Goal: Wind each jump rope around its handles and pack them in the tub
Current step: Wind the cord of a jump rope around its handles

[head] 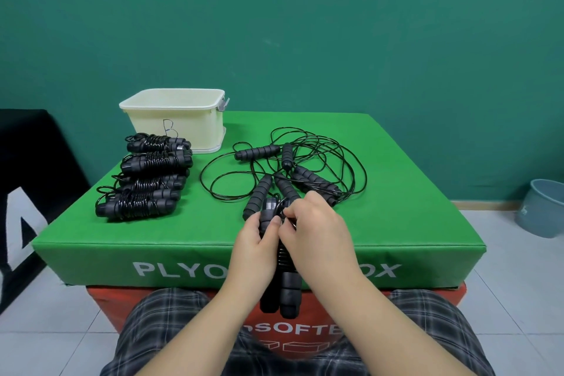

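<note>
Wound ropes (146,174) lie left of loose ropes (287,168).

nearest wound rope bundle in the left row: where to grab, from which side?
Take the nearest wound bundle across its middle, where the rope coils bind the two handles together, coming down from above. It lies flat on the green box, long axis left-right, so fingers likely fit front and back. Avoid the loose loop at its left end.
</note>
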`<control>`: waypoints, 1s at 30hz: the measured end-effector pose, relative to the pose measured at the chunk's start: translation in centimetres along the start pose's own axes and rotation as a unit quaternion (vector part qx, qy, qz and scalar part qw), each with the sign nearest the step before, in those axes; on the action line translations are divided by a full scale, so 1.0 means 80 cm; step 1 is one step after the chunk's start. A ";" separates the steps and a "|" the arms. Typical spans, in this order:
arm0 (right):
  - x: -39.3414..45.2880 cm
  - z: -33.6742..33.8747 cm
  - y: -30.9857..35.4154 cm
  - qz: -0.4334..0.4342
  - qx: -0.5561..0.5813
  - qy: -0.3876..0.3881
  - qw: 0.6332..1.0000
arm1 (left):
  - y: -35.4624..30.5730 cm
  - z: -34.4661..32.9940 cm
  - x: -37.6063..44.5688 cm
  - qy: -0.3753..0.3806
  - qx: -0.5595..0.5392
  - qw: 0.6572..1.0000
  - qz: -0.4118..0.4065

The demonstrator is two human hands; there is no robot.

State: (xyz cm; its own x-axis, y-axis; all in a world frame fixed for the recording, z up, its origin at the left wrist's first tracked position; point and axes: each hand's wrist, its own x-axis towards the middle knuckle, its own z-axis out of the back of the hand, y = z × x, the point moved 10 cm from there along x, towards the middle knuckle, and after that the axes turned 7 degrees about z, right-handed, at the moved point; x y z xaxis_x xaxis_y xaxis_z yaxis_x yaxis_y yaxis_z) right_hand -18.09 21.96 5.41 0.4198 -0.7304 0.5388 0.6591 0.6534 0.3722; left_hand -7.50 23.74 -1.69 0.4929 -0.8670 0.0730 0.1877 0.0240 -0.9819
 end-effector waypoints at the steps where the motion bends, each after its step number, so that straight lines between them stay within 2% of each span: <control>1: 0.001 -0.004 -0.003 -0.008 -0.007 0.031 0.999 | 0.003 -0.001 -0.001 -0.003 -0.002 1.000 0.007; 3: 0.003 -0.007 -0.001 -0.001 -0.020 0.068 0.997 | 0.006 0.000 -0.003 -0.015 -0.002 1.000 0.012; 7: 0.004 -0.003 0.011 0.026 -0.014 0.074 0.997 | 0.001 0.003 -0.006 -0.030 0.012 0.999 0.002; 15: 0.006 0.018 -0.015 -0.040 0.061 -0.029 0.997 | -0.005 -0.001 0.003 -0.009 0.005 1.000 0.012; 20: 0.005 0.008 -0.012 -0.029 0.022 0.025 0.999 | 0.009 -0.008 0.001 -0.013 -0.012 0.999 0.039; 23: 0.006 0.001 -0.004 -0.009 -0.008 0.060 0.998 | 0.012 -0.005 -0.002 -0.025 -0.012 0.999 0.043; 27: 0.009 0.006 0.015 0.054 -0.011 0.065 0.996 | 0.000 0.003 -0.006 -0.040 0.016 0.999 0.000; 30: 0.011 0.012 0.023 0.106 -0.006 0.019 0.994 | -0.018 0.008 -0.004 -0.034 0.029 0.997 -0.057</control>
State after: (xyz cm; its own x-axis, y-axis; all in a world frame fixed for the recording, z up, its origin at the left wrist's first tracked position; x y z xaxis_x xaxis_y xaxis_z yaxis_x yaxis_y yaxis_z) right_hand -17.09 22.67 7.28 0.5738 -0.5832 0.5750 0.5605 0.7915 0.2435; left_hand -7.43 24.31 -0.22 0.5222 -0.8297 0.1972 0.2942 -0.0417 -0.9548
